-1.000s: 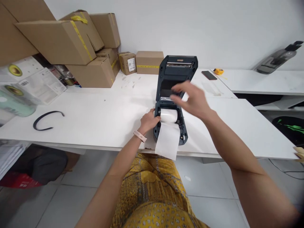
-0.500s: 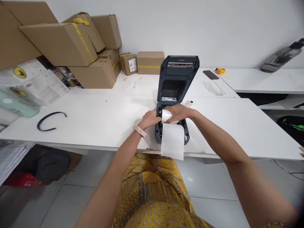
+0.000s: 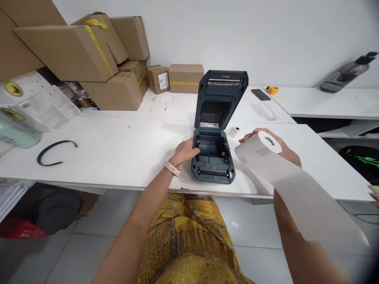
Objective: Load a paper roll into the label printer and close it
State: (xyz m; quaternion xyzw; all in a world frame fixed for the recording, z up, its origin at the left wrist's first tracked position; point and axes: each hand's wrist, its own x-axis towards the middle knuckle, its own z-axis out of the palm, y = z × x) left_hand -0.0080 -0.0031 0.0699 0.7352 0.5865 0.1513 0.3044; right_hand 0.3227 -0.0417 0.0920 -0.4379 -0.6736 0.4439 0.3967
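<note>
1. One right hand (image 3: 289, 153) holds one big white paper roll (image 3: 253, 148) over the worktop (image 3: 148, 154); its loose strip reaches past the front edge.
2. One left hand (image 3: 186, 153) grips the left side of one open printer (image 3: 212, 162) near the front edge.
3. One little roll (image 3: 234, 132) sits just beside the printer.
4. Near the back edge: two small boxes (image 3: 186, 78), one phone (image 3: 261, 94).
5. White worktop, tiled floor (image 3: 254, 227), white wall (image 3: 266, 35).

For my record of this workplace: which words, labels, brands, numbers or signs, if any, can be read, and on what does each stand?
None is readable; all too small or blurred:
White label inside the printer lid
Teal marks on the paper roll
Shipping label on the small carton
Print and barcode on the avocado box
Marks on the red item
Marks on the yellow tape
</note>
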